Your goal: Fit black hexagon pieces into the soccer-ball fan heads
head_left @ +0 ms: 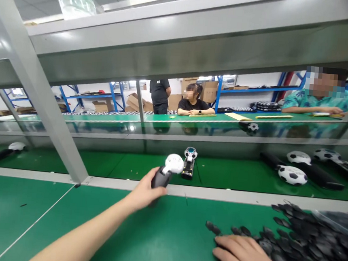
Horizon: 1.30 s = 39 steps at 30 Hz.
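Left hand (pixel 147 191): fingers wrapped round dark handle of white-headed device (pixel 173 163).
Device is over the green table's (pixel 167 235) far edge, left of a football-patterned unit (pixel 190 160). Right hand (pixel 242 256): fingers close together, slightly curled, at near right on black pieces (pixel 304 243).

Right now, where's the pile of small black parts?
Head view, lower right: the pile of black parts lies on the green tabletop, with the right hand at its left edge.
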Each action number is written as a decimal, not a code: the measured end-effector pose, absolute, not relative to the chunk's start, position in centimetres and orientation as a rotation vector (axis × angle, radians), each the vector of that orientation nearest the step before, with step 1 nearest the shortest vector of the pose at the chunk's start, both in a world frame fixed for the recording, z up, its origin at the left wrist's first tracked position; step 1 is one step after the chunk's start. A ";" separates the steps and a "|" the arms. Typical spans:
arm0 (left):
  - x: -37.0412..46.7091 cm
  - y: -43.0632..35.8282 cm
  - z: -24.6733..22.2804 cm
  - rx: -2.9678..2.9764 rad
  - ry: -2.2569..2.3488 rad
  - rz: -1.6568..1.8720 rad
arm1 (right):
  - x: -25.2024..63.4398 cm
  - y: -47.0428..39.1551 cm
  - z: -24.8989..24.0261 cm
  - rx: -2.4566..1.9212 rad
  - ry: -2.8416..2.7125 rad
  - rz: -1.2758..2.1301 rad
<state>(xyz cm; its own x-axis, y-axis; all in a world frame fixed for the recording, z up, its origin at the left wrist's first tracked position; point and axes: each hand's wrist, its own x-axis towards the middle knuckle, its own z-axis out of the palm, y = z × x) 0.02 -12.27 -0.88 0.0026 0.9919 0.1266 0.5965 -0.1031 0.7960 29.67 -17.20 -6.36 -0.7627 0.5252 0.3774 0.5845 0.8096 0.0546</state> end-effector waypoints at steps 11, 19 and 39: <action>1.8 -21.7 -1.0 2.096 1.599 0.256 | 33.4 -16.4 -6.2 -1.160 -2.520 -0.141; 2.1 -21.0 -0.2 2.201 1.611 0.230 | 31.1 -16.5 -4.5 -1.168 -2.511 0.036; 7.7 -18.1 -2.0 2.186 1.268 0.437 | 30.8 -17.8 -3.3 -1.307 -1.833 1.006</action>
<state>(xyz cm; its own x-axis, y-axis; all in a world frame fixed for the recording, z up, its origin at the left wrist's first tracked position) 7.69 -18.08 -2.01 0.4972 0.8677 -0.0030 0.6817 -0.3885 0.6199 30.79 -17.78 -3.33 -0.2804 0.9566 0.0798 0.4464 0.2036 -0.8714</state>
